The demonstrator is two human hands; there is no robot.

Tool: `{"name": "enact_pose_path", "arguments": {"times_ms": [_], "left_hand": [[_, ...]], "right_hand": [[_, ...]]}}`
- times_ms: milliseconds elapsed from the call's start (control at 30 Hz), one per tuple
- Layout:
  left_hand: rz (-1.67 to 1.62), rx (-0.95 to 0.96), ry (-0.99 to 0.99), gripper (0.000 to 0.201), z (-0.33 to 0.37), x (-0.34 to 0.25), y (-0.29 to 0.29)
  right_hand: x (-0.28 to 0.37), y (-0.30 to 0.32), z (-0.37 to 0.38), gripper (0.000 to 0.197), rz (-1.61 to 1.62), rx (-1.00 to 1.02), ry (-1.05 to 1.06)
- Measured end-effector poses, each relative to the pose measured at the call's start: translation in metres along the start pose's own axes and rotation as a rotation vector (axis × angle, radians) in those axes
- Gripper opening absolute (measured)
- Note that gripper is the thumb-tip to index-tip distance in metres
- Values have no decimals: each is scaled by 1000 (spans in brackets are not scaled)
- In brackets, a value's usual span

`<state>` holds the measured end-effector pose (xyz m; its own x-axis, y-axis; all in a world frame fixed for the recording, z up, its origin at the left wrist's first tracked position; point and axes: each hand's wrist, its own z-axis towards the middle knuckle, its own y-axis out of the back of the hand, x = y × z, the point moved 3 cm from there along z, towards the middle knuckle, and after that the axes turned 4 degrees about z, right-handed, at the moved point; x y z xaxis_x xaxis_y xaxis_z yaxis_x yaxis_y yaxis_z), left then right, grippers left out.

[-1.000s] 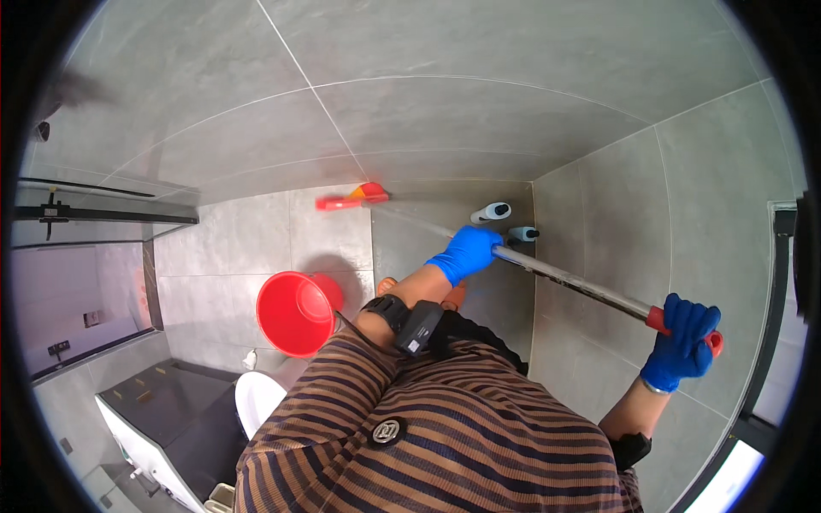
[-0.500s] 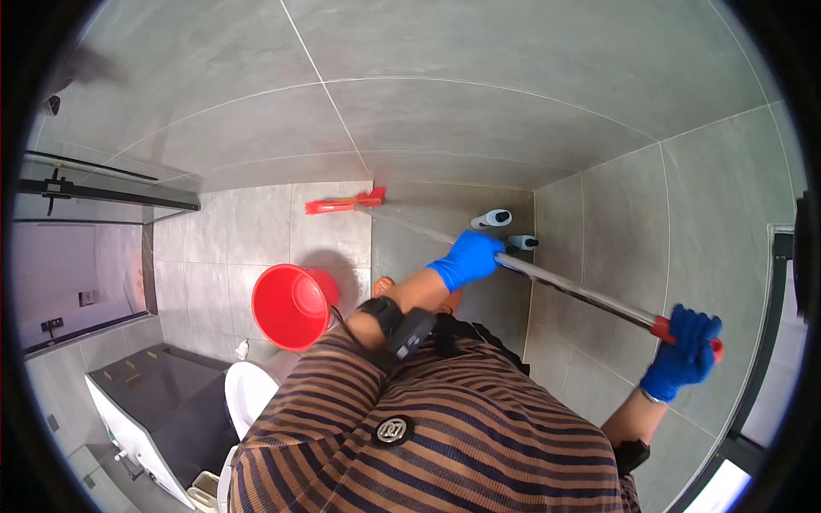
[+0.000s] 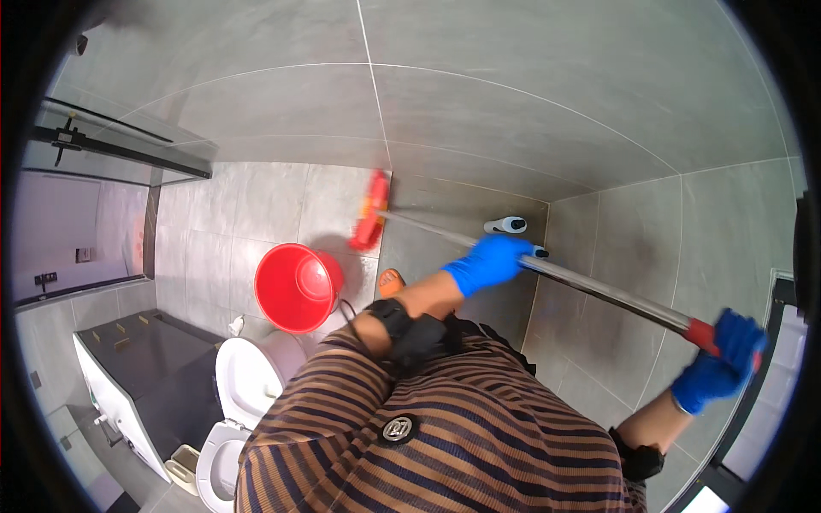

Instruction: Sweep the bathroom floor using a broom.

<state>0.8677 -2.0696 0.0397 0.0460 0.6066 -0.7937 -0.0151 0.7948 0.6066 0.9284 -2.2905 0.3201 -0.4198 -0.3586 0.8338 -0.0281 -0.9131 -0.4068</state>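
Apparently for leverage, the left hand (image 3: pixel 492 263) wraps the pole (image 3: pixel 607 294) partway along and the right hand (image 3: pixel 723 363) grips its red end, the blurred brush (image 3: pixel 369 219) low over the floor (image 3: pixel 265 201). Near it stands the bucket (image 3: pixel 295 288), nothing showing inside; two bottles (image 3: pixel 501 227) sit by the wall (image 3: pixel 505 111), contents hidden

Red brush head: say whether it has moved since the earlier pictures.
Yes. Against the grey tiled wall, the red brush head has swung from roughly alongside it to jutting out from it, one end now nearer the red bucket.
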Motion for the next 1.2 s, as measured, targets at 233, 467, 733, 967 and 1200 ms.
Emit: {"name": "enact_pose_path", "arguments": {"times_ms": [233, 467, 733, 967, 1200], "left_hand": [[168, -239, 97, 29, -47, 64, 42], [54, -12, -8, 22, -8, -8, 17], [372, -250, 345, 24, -64, 130, 75], [143, -69, 86, 22, -12, 22, 63], [229, -181, 212, 20, -53, 124, 74]], "right_hand": [[-62, -2, -26, 18, 22, 380, -300], [15, -32, 34, 16, 253, 749, -132], [-116, -69, -75, 14, 174, 695, -469], [-2, 17, 71, 30, 197, 486, -261], [-103, -106, -66, 15, -92, 491, -226]]}}
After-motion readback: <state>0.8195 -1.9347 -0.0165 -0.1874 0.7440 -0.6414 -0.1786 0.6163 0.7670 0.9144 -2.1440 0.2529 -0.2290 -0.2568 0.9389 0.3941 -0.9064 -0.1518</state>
